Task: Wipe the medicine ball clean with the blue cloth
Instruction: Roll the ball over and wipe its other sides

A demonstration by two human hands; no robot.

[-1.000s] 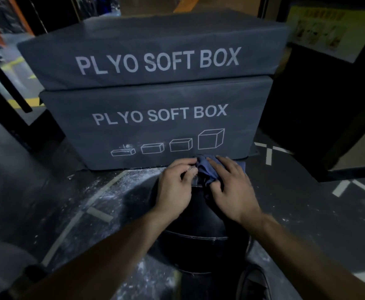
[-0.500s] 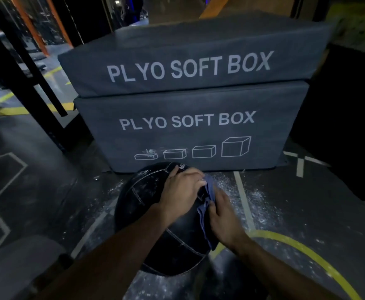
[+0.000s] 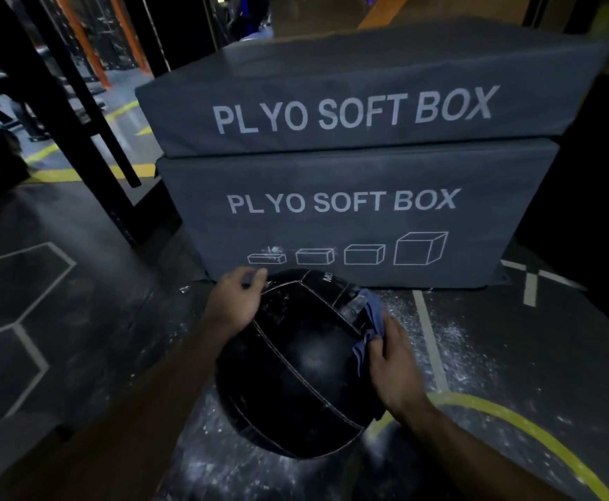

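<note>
Clearly, with the left hand (image 3: 236, 300) only resting flat on the floor-bound medicine ball (image 3: 296, 367), the ball could roll as the right hand (image 3: 391, 359) presses the gripped blue cloth (image 3: 370, 321) along its side.

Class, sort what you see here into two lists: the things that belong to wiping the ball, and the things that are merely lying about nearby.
Belongs to the job:
- medicine ball, black with white smudges
- blue cloth, pressed on the ball's right side
- right hand, holding the cloth
- left hand, steadying the ball

Lying about:
- two stacked plyo soft boxes
- black rack frame
- white dust on the floor
</note>
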